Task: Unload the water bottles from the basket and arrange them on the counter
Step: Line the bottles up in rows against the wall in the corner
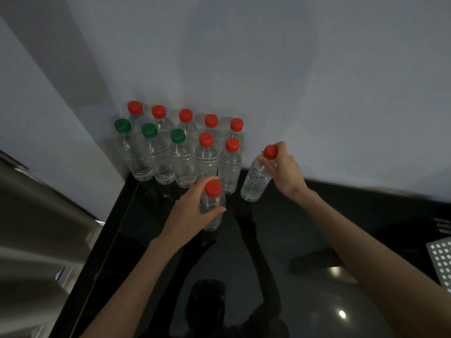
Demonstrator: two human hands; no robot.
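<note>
A pale wall [268, 69] fills the upper half of the view and meets a glossy black bench [305, 228] that reflects the person's arms. In the corner where the bench ends against the wall stands a block of ten water bottles [181, 162], upright and packed shoulder to shoulder in two rows of five. The back row all has red caps; the front row has three green caps on the left and two red on the right. Just in front of that block, the left grip [188, 215] is wrapped around the shoulder of a red-capped bottle [212, 223], fingers and thumb curled on it just below the cap; this bottle stands upright, but whether its base touches the bench cannot be told. To the right, apart from the block and close to the wall, the right grip [285, 172] is clamped from above on the cap and neck of a second red-capped bottle [256, 181], which tilts with its top leaning right and its base low over the bench. At the far right edge lies a white perforated panel [441, 259], only partly in view.
</note>
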